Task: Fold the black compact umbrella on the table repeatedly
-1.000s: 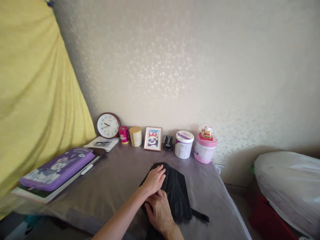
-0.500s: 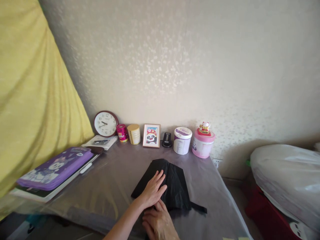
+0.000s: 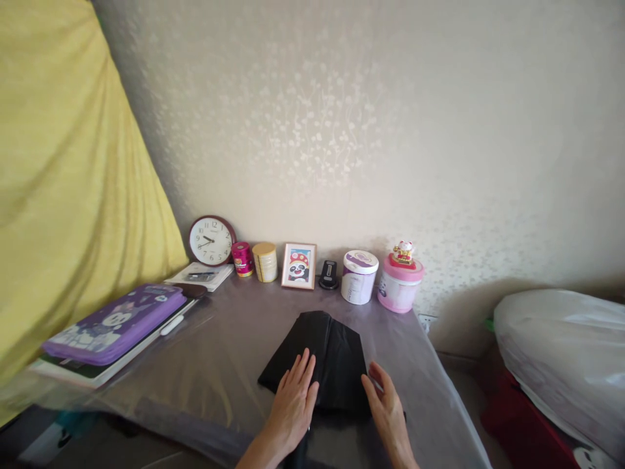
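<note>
A black folding umbrella [image 3: 336, 365] lies on the table near its front edge, its fabric flattened into a fan shape with a ridge down the middle. My left hand [image 3: 295, 400] rests on the left part of the fabric, fingers stretched out and together. At the right edge of the umbrella is my right hand [image 3: 385, 407], fingers apart and slightly curved, the tips at or close to the fabric. The strap on the right side is mostly hidden behind that hand. Part of a dark handle shows below my left wrist.
A purple case [image 3: 117, 322] lies on books at the left. Along the wall stand a clock [image 3: 212, 241], a pink tin [image 3: 242, 259], a yellow canister [image 3: 265, 262], a framed panda picture [image 3: 299, 266], a white tub [image 3: 359, 279] and a pink tub [image 3: 398, 286] bearing a cat figurine.
My right hand has moved from beneath my left hand to the umbrella's right edge and opened. My left hand has slid slightly down. The view has shifted a little.
</note>
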A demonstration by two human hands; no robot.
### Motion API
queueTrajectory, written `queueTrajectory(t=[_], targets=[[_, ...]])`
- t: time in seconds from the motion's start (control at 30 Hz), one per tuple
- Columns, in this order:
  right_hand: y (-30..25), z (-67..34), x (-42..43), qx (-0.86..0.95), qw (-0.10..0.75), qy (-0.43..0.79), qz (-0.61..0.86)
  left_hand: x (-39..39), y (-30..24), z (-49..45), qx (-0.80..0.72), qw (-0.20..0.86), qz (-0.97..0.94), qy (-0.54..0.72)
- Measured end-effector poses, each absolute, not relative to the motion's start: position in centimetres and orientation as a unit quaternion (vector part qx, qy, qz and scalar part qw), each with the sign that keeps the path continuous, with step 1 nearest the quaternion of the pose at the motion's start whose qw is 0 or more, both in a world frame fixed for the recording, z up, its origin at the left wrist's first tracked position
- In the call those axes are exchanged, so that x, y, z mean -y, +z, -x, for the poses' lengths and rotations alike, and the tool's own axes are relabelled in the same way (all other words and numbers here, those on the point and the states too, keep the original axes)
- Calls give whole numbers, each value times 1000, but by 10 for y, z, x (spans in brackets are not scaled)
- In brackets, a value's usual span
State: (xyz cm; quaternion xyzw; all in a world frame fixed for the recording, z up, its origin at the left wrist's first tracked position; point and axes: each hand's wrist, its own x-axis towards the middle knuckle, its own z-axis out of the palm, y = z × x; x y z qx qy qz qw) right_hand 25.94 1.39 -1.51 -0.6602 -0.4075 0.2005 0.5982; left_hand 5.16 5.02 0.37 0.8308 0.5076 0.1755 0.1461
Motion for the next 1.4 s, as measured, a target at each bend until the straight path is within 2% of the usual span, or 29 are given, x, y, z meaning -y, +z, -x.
queueTrajectory(t=[0.27,0.47,0.8,1.07,1.4], targets=[[-3,-251,-13,351,612,280,650,-41,-2,-52,-531,74,-828,166],[9,-230,0,304,627,380,608,-42,-4,-52,-528,88,-822,193],[-2,-199,-19,343,623,337,617,-43,-8,-51,-517,108,-821,218],[11,-184,-36,376,664,373,528,-44,-12,-49,-521,145,-797,268],[18,-153,-57,478,616,328,534,-51,-23,-43,-531,185,-777,282]])
